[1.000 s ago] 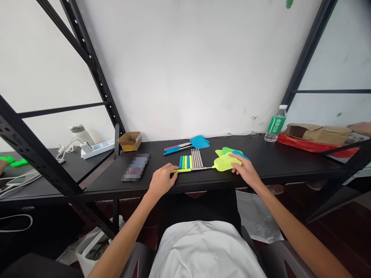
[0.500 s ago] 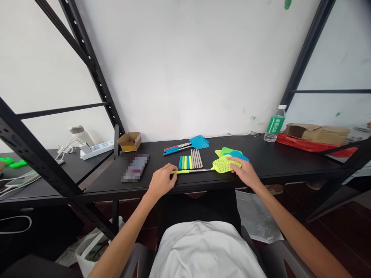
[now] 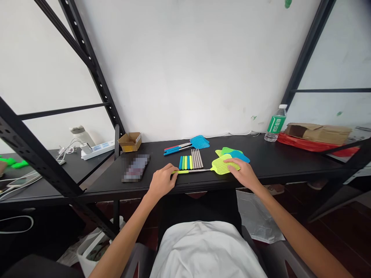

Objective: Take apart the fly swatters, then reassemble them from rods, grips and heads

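Note:
A yellow-green fly swatter lies crosswise near the table's front edge, its metal rod joining a perforated head to a handle. My left hand is closed round the handle end. At the other end my right hand grips the head between thumb and fingers. Just behind the rod are several blue, green and yellow handle grips in a row, beside several bare metal rods. Loose blue and green swatter heads lie behind my right hand. Farther back rest fly swatters with blue heads and rods attached.
On the left of the black table are a phone and a small cardboard box. A water bottle stands at the right rear, by a brown paper package on red plastic. Dark metal posts flank the table.
My right hand has shifted slightly left on the swatter head, and its fingers now reach farther over it. My left hand stays at the handle. The view has moved very little.

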